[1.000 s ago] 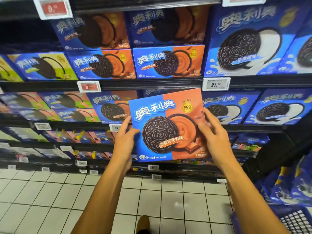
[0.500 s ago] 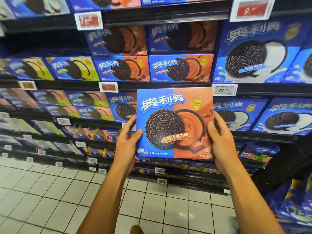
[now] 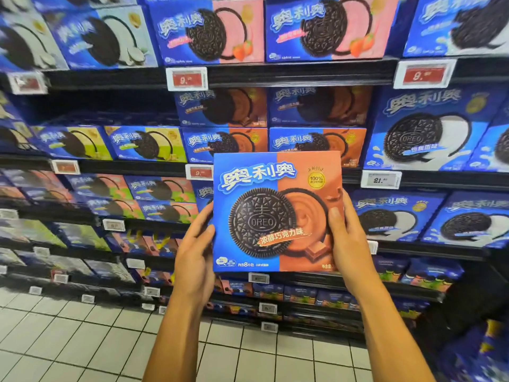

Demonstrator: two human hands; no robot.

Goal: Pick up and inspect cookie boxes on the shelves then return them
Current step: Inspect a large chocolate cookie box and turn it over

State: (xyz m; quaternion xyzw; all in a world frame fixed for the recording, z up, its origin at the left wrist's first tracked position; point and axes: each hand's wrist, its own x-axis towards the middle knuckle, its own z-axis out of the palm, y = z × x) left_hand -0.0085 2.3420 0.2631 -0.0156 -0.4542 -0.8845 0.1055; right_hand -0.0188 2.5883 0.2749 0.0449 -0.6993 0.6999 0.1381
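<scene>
Compared with a moment ago, the cookie box sits higher against the shelves: a row of pink strawberry boxes now shows well above it, and its top edge covers the lower chocolate boxes. It is held upright, front facing the camera. The left hand grips its left edge, thumb on the front. The right hand grips its right edge likewise; the fingers behind are probably curled, though hidden. Below the box lies the tiled floor.
</scene>
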